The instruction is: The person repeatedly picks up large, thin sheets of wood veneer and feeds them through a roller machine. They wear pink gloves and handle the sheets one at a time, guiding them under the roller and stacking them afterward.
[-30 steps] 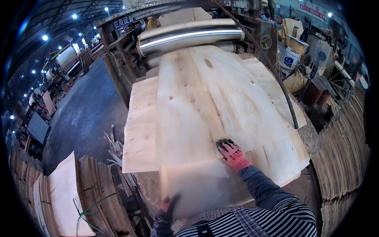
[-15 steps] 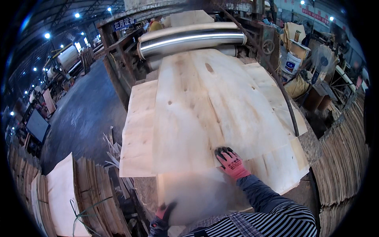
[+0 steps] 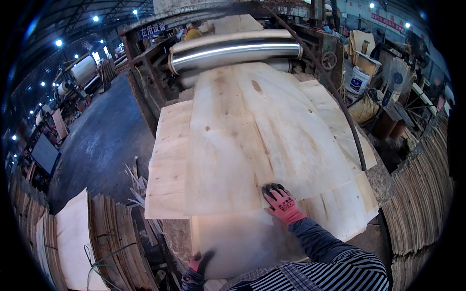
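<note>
A wide, pale wood veneer sheet (image 3: 228, 155) with knots and brown streaks lies lengthwise ahead of me. Its far end reaches up to a shiny metal roller (image 3: 238, 51). My right hand (image 3: 283, 203), in a pink glove with dark fingertips, lies flat on the near part of this sheet, fingers stretched forward. Another smooth veneer sheet (image 3: 238, 237) is nearest my body, partly hazy. At its left edge is my left hand (image 3: 200, 263), gloved likewise, dark fingers apart and somewhat blurred. More veneer pieces (image 3: 167, 165) stick out under the long sheet on both sides.
Tied veneer stacks (image 3: 114, 233) stand at lower left, and a tall stack (image 3: 420, 194) at right. A dark bar (image 3: 347, 111) slants down along the right side. Wood scraps (image 3: 137, 186) lie left of the sheets. A white bucket (image 3: 358, 80) and fan (image 3: 397, 76) are farther right.
The long veneer sheet and my right hand appear slightly lower and farther left in the picture, as the whole view shifts a little. My left hand stays by the near sheet's edge.
</note>
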Demonstrator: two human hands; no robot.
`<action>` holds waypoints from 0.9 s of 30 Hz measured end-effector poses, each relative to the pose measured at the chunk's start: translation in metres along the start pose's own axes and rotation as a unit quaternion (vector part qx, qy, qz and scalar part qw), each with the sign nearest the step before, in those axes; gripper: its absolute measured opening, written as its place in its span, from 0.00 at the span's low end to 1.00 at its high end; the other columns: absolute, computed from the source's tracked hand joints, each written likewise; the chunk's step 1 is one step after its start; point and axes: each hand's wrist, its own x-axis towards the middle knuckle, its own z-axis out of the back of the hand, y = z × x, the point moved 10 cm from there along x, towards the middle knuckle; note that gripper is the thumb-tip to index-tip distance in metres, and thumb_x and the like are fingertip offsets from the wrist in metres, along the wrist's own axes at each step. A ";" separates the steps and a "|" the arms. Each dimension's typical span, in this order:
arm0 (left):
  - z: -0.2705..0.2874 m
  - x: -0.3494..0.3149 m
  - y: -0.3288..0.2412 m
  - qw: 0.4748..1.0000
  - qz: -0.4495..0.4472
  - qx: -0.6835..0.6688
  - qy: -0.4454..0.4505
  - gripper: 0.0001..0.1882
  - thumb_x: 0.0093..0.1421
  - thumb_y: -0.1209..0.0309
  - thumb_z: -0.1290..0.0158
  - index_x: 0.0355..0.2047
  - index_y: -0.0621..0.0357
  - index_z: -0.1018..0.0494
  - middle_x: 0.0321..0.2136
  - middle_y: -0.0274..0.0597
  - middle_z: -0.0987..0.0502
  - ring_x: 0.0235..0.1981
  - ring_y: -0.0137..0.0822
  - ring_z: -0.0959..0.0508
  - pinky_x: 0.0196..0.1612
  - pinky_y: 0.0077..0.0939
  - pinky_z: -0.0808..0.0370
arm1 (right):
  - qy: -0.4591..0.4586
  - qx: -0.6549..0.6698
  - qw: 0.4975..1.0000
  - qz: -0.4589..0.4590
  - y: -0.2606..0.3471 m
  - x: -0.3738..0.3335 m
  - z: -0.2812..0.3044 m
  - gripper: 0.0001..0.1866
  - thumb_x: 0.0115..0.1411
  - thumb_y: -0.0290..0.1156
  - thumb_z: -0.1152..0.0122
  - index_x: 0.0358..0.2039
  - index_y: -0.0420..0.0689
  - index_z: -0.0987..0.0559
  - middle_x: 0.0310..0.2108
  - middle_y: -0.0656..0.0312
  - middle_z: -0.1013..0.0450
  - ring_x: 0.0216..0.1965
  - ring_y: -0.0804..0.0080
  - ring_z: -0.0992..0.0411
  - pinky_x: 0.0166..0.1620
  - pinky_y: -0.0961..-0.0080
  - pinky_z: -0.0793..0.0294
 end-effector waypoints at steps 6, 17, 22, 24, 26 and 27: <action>0.003 -0.001 0.004 1.000 0.006 -0.001 -0.009 0.17 0.50 0.67 0.47 0.38 0.64 0.30 0.32 0.40 0.26 0.32 0.28 0.27 0.35 0.19 0.31 | -0.003 -0.002 1.000 -0.002 0.000 0.000 -0.001 0.25 0.45 0.44 0.47 0.46 0.55 0.34 0.46 0.61 0.38 0.47 0.60 0.39 0.50 0.64 0.41; 0.003 -0.001 0.000 1.000 0.004 0.025 -0.008 0.18 0.49 0.67 0.47 0.38 0.65 0.30 0.33 0.41 0.26 0.33 0.28 0.28 0.36 0.19 0.32 | -0.009 -0.009 1.000 0.010 0.004 0.001 0.004 0.25 0.45 0.45 0.47 0.46 0.55 0.33 0.46 0.61 0.37 0.46 0.61 0.39 0.49 0.64 0.40; 0.008 0.006 0.013 1.000 0.005 -0.002 -0.009 0.18 0.47 0.68 0.45 0.38 0.63 0.30 0.31 0.39 0.26 0.31 0.28 0.28 0.33 0.20 0.31 | -0.007 -0.015 1.000 0.009 0.003 0.001 0.003 0.25 0.45 0.46 0.48 0.45 0.55 0.33 0.45 0.62 0.37 0.46 0.61 0.39 0.50 0.64 0.41; 0.002 0.001 0.003 1.000 0.004 0.024 0.000 0.18 0.49 0.66 0.47 0.38 0.64 0.30 0.33 0.40 0.26 0.33 0.27 0.28 0.36 0.19 0.32 | -0.008 -0.016 1.000 0.007 0.003 0.001 0.003 0.25 0.45 0.46 0.47 0.45 0.55 0.33 0.45 0.62 0.37 0.46 0.62 0.39 0.50 0.64 0.41; 0.000 -0.001 -0.002 1.000 -0.002 0.028 0.003 0.18 0.50 0.66 0.47 0.38 0.65 0.30 0.33 0.40 0.26 0.33 0.27 0.28 0.36 0.19 0.32 | -0.010 -0.017 1.000 0.007 0.003 0.001 0.002 0.25 0.45 0.46 0.47 0.45 0.55 0.33 0.45 0.62 0.37 0.46 0.62 0.39 0.50 0.64 0.41; 0.001 0.000 -0.001 1.000 -0.006 0.020 0.003 0.18 0.48 0.67 0.46 0.38 0.64 0.30 0.32 0.40 0.26 0.32 0.28 0.28 0.35 0.19 0.31 | -0.010 -0.018 1.000 0.007 0.003 0.001 0.002 0.25 0.45 0.46 0.47 0.45 0.55 0.33 0.45 0.62 0.37 0.46 0.62 0.39 0.49 0.65 0.41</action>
